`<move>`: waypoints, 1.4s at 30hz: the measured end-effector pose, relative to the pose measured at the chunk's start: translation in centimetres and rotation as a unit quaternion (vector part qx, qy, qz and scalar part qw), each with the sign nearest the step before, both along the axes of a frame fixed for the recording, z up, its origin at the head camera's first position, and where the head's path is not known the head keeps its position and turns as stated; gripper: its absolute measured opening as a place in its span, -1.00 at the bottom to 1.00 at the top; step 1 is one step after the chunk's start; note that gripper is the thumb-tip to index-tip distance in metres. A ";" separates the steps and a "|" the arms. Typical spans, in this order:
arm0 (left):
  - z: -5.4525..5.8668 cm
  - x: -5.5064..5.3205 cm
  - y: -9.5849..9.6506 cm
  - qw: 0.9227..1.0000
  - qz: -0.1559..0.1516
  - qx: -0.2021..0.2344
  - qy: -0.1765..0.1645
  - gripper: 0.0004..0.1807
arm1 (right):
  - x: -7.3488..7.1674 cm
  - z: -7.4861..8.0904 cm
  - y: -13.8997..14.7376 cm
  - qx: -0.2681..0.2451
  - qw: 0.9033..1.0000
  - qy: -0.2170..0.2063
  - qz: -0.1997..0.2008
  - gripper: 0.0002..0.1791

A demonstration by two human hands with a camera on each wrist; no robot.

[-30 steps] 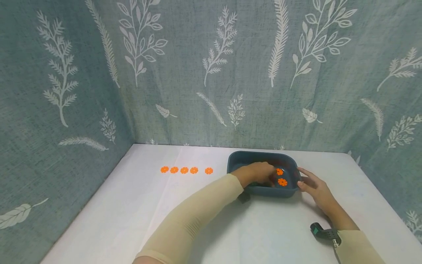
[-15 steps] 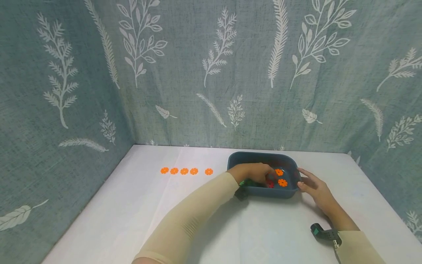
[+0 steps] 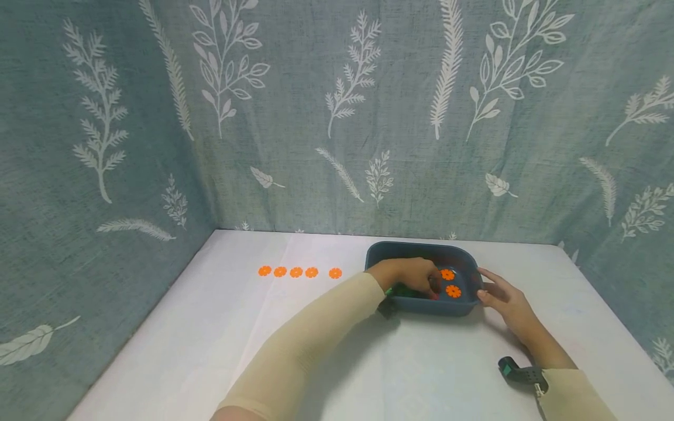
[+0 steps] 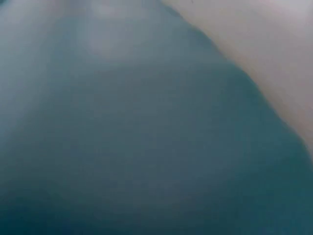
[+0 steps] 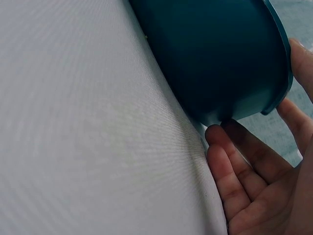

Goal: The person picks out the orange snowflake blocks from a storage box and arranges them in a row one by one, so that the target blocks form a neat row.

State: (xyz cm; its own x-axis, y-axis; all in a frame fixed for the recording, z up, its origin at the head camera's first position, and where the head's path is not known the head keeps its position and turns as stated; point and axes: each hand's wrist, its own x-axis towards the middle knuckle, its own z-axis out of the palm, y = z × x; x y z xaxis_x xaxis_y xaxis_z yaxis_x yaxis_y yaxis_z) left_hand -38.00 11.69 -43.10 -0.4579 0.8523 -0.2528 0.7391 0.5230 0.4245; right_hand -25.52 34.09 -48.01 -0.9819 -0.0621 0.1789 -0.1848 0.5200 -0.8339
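Observation:
A dark blue plastic container (image 3: 421, 305) stands at the back of the table. My left hand (image 3: 413, 273) reaches down inside it, fingers bent, fingertips right at a red piece (image 3: 433, 296); I cannot tell if they pinch it. Two orange flower-shaped discs (image 3: 453, 291) lie at the container's right end. Green pieces (image 3: 402, 290) show beneath the left hand. My right hand (image 3: 502, 298) holds the right end; in the right wrist view, its thumb is at the rim and fingertips meet the container's (image 5: 220, 58) lower side. The left wrist view is a blur of blue-green.
Several orange flower-shaped discs (image 3: 296, 272) lie in a row on the white table (image 3: 200, 339) left of the container, the rightmost a little apart. A leaf-patterned grey-green curtain (image 3: 295, 117) hangs behind and at both sides. A dark wrist device (image 3: 518, 373) sits on the right wrist.
My left hand has shifted slightly inside the container, its fingertips coming over the red piece, which showed more openly half a second ago. The right hand stays at the container's end.

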 end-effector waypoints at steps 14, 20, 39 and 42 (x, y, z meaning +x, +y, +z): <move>-0.2 1.0 4.0 0.995 -0.013 -0.027 0.092 -0.73 | 0.1 0.4 0.1 -0.034 0.999 0.013 0.022 -0.36; 0.4 1.5 3.2 0.996 0.017 -0.025 0.086 -0.72 | -0.2 0.5 0.1 -0.022 1.000 0.007 0.014 -0.35; 2.4 0.1 -4.4 0.982 0.048 0.179 -0.015 -0.59 | 0.1 0.0 0.0 0.004 1.000 -0.001 -0.005 -0.34; 2.8 0.0 -5.7 0.982 0.062 0.178 -0.023 -0.56 | 0.1 0.0 0.0 0.005 1.000 0.001 -0.003 -0.34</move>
